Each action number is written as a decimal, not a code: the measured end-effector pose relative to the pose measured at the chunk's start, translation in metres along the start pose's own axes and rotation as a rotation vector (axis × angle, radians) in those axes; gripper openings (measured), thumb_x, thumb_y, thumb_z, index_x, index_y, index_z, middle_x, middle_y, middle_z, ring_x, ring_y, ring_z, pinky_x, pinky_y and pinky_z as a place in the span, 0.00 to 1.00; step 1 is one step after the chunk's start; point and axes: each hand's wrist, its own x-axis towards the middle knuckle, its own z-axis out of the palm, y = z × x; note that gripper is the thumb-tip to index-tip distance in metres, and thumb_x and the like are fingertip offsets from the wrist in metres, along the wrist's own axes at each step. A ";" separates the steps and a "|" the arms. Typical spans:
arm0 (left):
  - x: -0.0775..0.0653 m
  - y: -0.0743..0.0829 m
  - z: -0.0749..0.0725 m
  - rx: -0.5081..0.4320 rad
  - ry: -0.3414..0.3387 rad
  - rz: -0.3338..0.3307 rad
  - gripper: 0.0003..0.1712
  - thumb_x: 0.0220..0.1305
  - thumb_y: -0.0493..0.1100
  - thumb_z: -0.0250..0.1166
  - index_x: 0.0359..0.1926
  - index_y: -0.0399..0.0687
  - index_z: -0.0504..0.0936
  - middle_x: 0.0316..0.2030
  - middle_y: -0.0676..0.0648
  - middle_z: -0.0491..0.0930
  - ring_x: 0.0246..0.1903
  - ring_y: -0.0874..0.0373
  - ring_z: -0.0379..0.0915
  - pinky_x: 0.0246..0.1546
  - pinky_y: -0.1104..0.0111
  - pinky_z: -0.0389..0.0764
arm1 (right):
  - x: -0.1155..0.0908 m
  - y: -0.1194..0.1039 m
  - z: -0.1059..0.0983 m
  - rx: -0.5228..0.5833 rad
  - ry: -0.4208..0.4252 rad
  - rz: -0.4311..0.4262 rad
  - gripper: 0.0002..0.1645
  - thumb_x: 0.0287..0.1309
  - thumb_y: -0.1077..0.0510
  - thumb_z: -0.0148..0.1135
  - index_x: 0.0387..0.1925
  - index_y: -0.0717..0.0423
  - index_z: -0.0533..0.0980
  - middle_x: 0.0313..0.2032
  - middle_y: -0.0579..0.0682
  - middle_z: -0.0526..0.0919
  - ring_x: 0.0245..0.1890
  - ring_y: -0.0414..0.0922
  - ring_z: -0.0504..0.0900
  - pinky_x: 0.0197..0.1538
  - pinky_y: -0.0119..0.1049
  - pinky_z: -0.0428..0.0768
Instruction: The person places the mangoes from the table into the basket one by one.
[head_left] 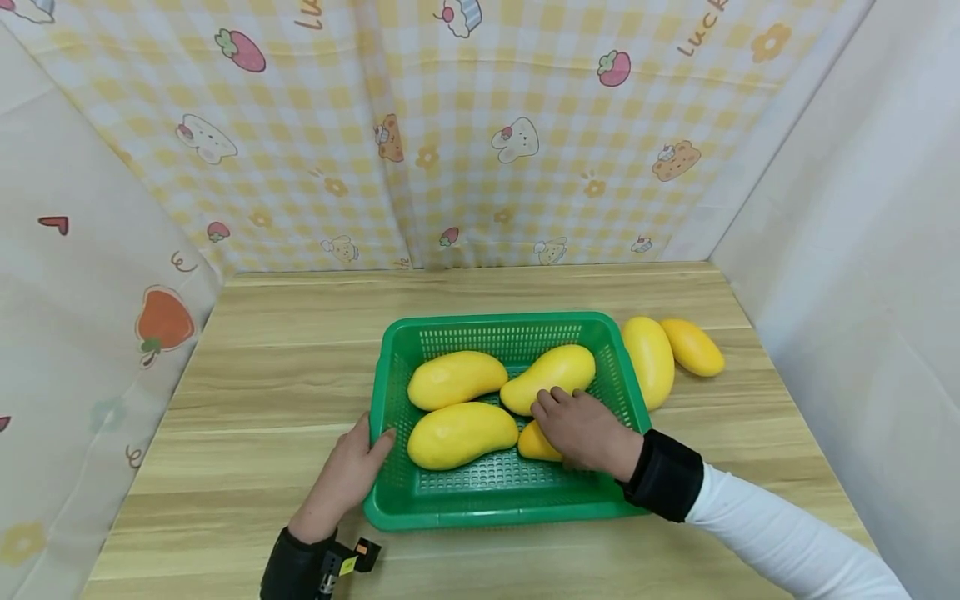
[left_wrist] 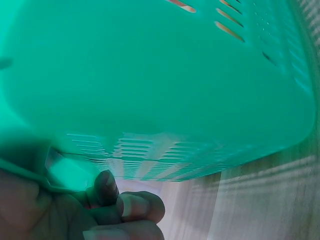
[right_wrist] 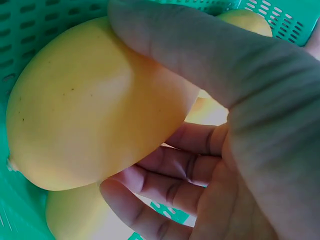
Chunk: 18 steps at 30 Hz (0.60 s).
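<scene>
My left hand [head_left: 347,471] grips the left rim of a green plastic basket [head_left: 495,518], thumb over the edge; in the left wrist view its curled fingers [left_wrist: 142,207] show beside the basket's outer wall. Inside the basket, my right hand [head_left: 588,429] holds an orange-yellow mango [head_left: 536,443], which it partly covers in the head view. The right wrist view has this mango [right_wrist: 85,100] between the thumb and the curled fingers. Around it lie an upper-left mango [head_left: 457,379], a lower-left mango [head_left: 462,435] and an upper-right mango [head_left: 555,379].
Just outside the basket's right wall, a large yellow mango [head_left: 650,361] lies on the wooden table [head_left: 262,400]. A smaller orange-yellow mango [head_left: 693,347] is right beside it. A checked curtain [head_left: 465,125] hangs behind the table, with white cloth on both sides.
</scene>
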 end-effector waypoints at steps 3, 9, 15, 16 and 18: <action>0.000 0.000 0.000 0.003 -0.001 0.003 0.22 0.74 0.43 0.48 0.62 0.34 0.61 0.34 0.40 0.81 0.26 0.51 0.82 0.22 0.65 0.82 | -0.001 0.002 0.001 -0.011 0.023 0.018 0.38 0.33 0.42 0.80 0.42 0.57 0.71 0.35 0.52 0.70 0.31 0.45 0.69 0.27 0.33 0.71; -0.001 -0.001 -0.001 0.026 0.010 0.001 0.21 0.74 0.42 0.49 0.62 0.35 0.62 0.34 0.41 0.80 0.25 0.53 0.81 0.22 0.66 0.81 | -0.002 0.005 0.000 -0.006 -0.002 0.053 0.37 0.34 0.42 0.80 0.40 0.56 0.70 0.31 0.51 0.69 0.27 0.45 0.66 0.26 0.34 0.69; 0.000 0.001 -0.001 0.018 0.006 0.002 0.22 0.74 0.44 0.49 0.62 0.35 0.61 0.34 0.41 0.81 0.25 0.53 0.81 0.22 0.65 0.82 | -0.003 0.006 -0.004 -0.003 -0.051 0.073 0.43 0.30 0.36 0.80 0.41 0.56 0.70 0.32 0.51 0.69 0.28 0.45 0.67 0.26 0.34 0.69; 0.000 0.001 0.000 0.017 0.006 0.002 0.22 0.74 0.44 0.49 0.62 0.35 0.61 0.34 0.41 0.81 0.25 0.53 0.82 0.22 0.65 0.82 | -0.004 0.006 -0.004 -0.003 -0.055 0.075 0.43 0.29 0.35 0.80 0.41 0.56 0.70 0.32 0.51 0.69 0.28 0.45 0.68 0.26 0.34 0.69; 0.000 0.001 0.000 0.016 0.007 0.001 0.22 0.74 0.43 0.49 0.62 0.36 0.61 0.35 0.41 0.81 0.26 0.53 0.82 0.22 0.65 0.82 | -0.005 0.006 -0.005 -0.004 -0.059 0.073 0.43 0.29 0.35 0.79 0.40 0.57 0.70 0.32 0.51 0.69 0.28 0.45 0.68 0.27 0.33 0.69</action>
